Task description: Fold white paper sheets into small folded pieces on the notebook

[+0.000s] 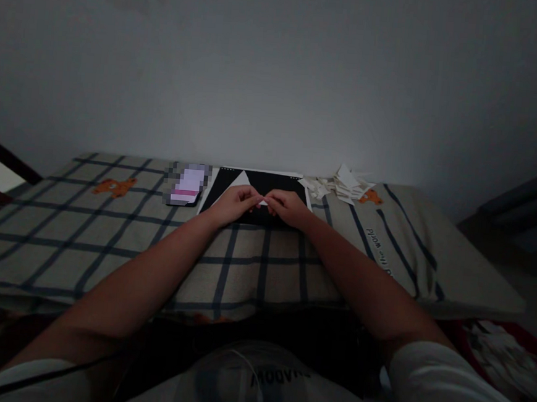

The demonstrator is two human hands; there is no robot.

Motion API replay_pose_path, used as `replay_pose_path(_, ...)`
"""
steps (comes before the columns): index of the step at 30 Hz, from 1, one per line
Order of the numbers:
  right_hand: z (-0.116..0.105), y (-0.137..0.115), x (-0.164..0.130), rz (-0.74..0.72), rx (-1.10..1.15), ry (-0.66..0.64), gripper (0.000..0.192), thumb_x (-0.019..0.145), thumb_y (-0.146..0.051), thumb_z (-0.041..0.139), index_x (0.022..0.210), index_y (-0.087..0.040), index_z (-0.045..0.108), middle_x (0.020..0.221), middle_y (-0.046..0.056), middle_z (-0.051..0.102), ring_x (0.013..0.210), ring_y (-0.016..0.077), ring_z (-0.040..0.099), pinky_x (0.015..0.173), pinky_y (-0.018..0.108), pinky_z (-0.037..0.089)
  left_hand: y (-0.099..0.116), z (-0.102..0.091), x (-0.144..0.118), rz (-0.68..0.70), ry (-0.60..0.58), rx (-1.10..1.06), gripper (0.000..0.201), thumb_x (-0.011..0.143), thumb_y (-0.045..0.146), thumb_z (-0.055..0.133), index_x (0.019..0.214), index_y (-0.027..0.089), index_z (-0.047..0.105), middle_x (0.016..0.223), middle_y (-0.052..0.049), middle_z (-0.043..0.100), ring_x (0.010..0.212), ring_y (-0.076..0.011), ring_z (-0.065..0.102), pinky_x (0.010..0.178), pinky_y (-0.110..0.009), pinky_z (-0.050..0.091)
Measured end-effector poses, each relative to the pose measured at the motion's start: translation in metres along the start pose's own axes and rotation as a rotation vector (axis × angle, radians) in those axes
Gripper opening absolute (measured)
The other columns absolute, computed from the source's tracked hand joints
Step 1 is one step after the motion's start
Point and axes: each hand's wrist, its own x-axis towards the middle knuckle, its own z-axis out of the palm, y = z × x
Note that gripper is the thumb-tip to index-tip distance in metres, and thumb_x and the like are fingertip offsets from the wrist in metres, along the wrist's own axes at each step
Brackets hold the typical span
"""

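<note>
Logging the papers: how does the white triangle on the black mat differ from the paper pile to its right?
The white triangle shows as one pointed shape; the paper pile is many jumbled pieces. The triangle lies on the black mat, partly hidden by the left hand; the pile sits mostly on the checked cloth. Both look whitish.

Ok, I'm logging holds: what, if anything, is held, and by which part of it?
A small white paper, pinched by the left grip and right grip; they cover much of it, so the exact part cannot be told.
</note>
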Motion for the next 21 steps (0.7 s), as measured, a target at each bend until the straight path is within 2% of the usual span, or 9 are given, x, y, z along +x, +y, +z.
replay_pose_path(6,0.002,-0.001,-0.001,0.017,0.018,-0.057,0.030,0.095,-0.036,0.042,0.073,-0.019,0.055,0.061,-0.003,0.054,0.057,0.0110,0.050,0.059,0.024,0.036,0.000,0.002,-0.002,0.077,0.040,0.049,0.034,0.082,0.049,0.060,0.072,0.016,0.064,0.063,0.000,0.058,0.057,-0.0121,0.049,0.053,-0.024,0.034)
replay_pose_path(10,0.005,-0.007,0.002,-0.035,-0.124,0.030,0.031,0.095,-0.030,0.041,0.069,-0.019,0.052,0.063,-0.003,0.052,0.060,0.0115,0.049,0.063,0.024,0.034,0.002,0.004,-0.003,0.106,0.130,0.178,0.037,0.085,0.050,0.056,0.069,0.016,0.063,0.061,0.000,0.057,0.056,-0.0121,0.048,0.054,-0.024,0.033)
replay_pose_path(13,0.005,-0.009,0.003,-0.030,-0.171,0.041,0.029,0.096,-0.028,0.041,0.070,-0.019,0.052,0.066,-0.001,0.053,0.063,0.0125,0.049,0.064,0.025,0.033,0.002,0.005,-0.004,0.160,0.190,0.294,0.036,0.086,0.048,0.054,0.068,0.017,0.062,0.063,0.000,0.058,0.060,-0.0132,0.050,0.059,-0.025,0.036)
replay_pose_path(21,0.011,0.001,0.002,0.007,-0.296,0.042,0.025,0.097,-0.026,0.041,0.081,-0.017,0.057,0.072,0.000,0.056,0.069,0.0141,0.050,0.066,0.025,0.032,-0.006,0.008,-0.006,0.258,0.191,0.479,0.032,0.091,0.042,0.046,0.075,0.018,0.058,0.070,-0.002,0.057,0.068,-0.0159,0.053,0.065,-0.027,0.038)
